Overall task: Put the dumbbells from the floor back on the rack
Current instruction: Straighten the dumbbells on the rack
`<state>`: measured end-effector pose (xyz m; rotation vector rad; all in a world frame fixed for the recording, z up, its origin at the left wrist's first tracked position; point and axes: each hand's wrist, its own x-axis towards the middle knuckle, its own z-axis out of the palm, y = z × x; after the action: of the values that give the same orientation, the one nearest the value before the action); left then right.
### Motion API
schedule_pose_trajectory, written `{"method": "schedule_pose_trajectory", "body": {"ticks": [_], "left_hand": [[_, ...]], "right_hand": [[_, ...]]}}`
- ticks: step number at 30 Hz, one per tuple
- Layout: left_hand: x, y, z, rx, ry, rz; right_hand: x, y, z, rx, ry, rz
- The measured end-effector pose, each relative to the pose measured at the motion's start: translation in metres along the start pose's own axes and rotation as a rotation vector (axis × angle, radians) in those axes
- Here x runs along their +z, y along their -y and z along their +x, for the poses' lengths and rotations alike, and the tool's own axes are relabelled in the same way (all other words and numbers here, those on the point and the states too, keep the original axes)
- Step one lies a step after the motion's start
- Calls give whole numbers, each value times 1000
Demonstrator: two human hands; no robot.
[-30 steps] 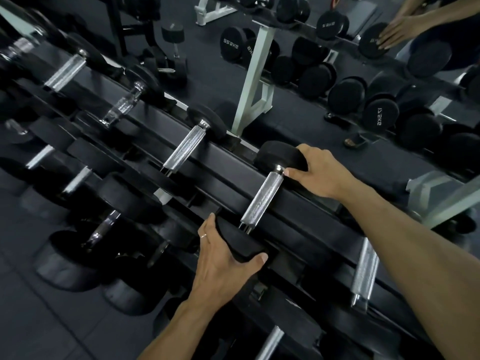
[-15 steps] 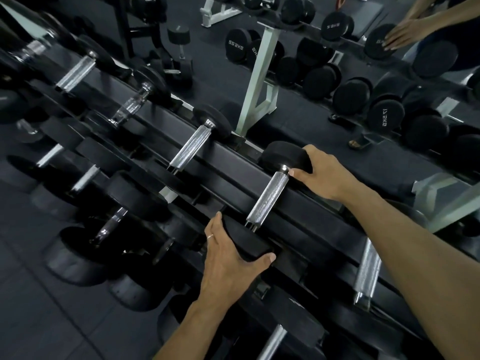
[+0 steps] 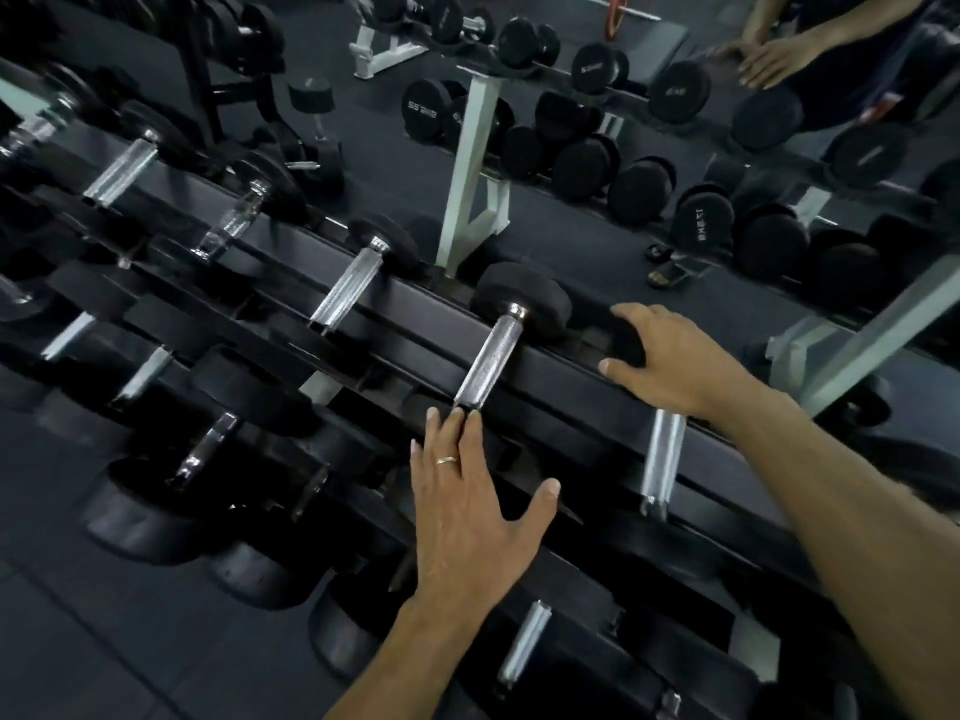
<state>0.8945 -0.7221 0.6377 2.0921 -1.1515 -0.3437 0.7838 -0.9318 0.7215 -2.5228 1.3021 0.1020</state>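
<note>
Both hands have let go of the dumbbell [image 3: 496,350] since the earlier frames: the left hand [image 3: 470,504], which cupped its near head, now lies flat with fingers spread, and the right hand [image 3: 670,361], which held the far head, has slid toward the right of the frame. That dumbbell sits on the top tier of the rack [image 3: 582,387] at the centre of the frame, its knurled silver handle across the black rails and its far rubber head above the rail's upper edge. Its near head is hidden under the left hand's fingers, whose tips touch the lower end of the handle. A ring [image 3: 447,461] shows on one finger of that hand. The right hand rests open, palm down, on the rail just right of the far head, fingertips curled over a dark round shape; whether it presses or merely lies there cannot be told. Just below the right wrist another handle [image 3: 661,462] sits on the next tier. More dumbbells line the rack toward the upper left of the frame. Along the top of the frame a mirror [image 3: 597,236] shows a white-framed rack of black dumbbells and a reflected hand [image 3: 774,59] at upper right.
</note>
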Motion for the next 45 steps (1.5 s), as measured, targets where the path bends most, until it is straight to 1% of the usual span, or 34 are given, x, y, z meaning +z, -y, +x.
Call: {"method": "schedule_pose_trajectory", "body": {"ticks": [4,7,9,12,15,19,23,25,29,36,41,45], "left_hand": [[16,-22,-20,94,16,-17],[33,-38,-31,92,71,-18],[46,-46,-36,60,105,-28],[64,-59,-47,-21,157,-44],[83,-72,-57,-159,188,-52],[104,-92,-70,-360,158,-137],[119,-109,-75,-497,76,-266],[123,-109,-72,-490,63,-258],[120,-102,-67,-467,105,-248],[111,-93,-60,-414,169,-212],[104,-83,-52,-415,173,-172],[100,-81,-49,-419,193,-194]], "right_hand": [[-4,-27,-30,37,-45,-4],[-3,-56,-41,58,-59,4],[-2,-73,-43,57,-53,15],[-3,-91,-42,57,-26,50],[-2,-105,-32,15,18,64],[-4,-111,-15,-52,76,97],[0,-121,-9,-98,123,197],[3,-126,-9,-118,107,217],[4,-127,-10,-140,63,227],[7,-141,-25,-84,56,216],[2,-128,-23,-86,61,122],[0,-120,-23,-76,57,72]]}}
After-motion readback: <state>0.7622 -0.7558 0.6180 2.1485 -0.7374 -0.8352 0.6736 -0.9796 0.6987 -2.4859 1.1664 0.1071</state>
